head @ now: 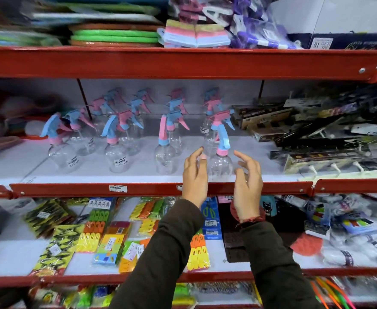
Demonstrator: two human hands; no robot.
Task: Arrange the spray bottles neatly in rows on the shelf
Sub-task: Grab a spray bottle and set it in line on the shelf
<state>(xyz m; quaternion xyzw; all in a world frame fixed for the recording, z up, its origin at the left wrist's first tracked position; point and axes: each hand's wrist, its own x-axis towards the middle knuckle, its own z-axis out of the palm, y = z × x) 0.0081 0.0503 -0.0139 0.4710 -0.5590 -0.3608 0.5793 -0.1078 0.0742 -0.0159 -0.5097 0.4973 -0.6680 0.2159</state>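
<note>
Two hands, left hand (194, 172) and right hand (247, 181), hover open at centre frame, flanking a clear spray bottle (220, 161) on the white shelf (138, 172). More bottles stand to its left. It looks light, slippery and tippy; grasp the round body.
</note>
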